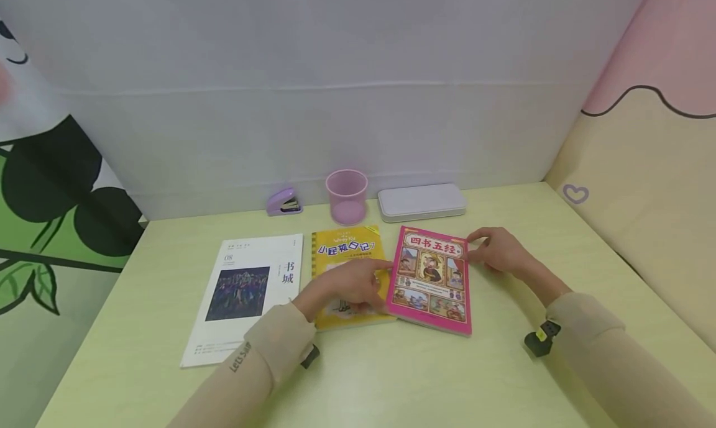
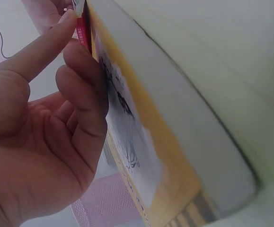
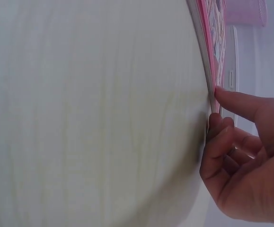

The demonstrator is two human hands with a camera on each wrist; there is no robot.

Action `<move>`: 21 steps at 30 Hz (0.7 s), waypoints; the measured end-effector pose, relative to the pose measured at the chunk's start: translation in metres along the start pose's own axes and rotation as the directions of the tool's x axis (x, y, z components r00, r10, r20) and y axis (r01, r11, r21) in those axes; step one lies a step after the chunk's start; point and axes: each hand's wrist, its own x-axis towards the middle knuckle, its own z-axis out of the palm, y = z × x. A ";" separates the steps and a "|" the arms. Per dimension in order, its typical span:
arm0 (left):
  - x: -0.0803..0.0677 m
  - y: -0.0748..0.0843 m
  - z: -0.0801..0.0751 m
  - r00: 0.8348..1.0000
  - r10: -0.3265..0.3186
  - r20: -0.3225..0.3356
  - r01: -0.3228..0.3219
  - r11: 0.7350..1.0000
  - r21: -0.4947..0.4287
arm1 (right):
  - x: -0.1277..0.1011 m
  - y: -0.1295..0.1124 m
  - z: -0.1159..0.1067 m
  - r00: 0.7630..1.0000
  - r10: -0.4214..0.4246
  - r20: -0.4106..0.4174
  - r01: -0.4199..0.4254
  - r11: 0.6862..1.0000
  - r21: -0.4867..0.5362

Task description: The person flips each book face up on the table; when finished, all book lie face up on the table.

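Three books lie side by side on the pale green table (image 1: 391,378): a white magazine (image 1: 240,294), a yellow book (image 1: 347,251) and a pink book (image 1: 431,279). My left hand (image 1: 358,285) rests on the yellow book (image 2: 141,142), its straight index finger (image 2: 42,49) touching the pink book's left edge (image 2: 82,28); the other fingers are loosely curled. My right hand (image 1: 495,248) is at the pink book's upper right edge. There its index finger (image 3: 241,101) touches the book's edge (image 3: 215,42), and the remaining fingers curl loosely, holding nothing.
Along the back wall stand a purple stapler (image 1: 284,202), a pink mesh cup (image 1: 347,195) and a flat white case (image 1: 421,201). A padded pink and cream panel (image 1: 643,167) borders the table on the right, a leaf-patterned cloth (image 1: 50,217) on the left.
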 end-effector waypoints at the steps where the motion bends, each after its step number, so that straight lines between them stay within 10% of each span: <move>1: 0.001 0.001 0.001 1.000 0.000 -0.004 0.000 1.000 0.013 | 0.000 0.000 0.000 1.000 0.001 0.001 -0.001 1.000 0.000; 21: 0.006 0.013 0.014 0.998 0.036 -0.057 -0.023 0.978 0.206 | 0.001 0.002 -0.010 0.990 -0.029 0.141 0.030 0.999 -0.010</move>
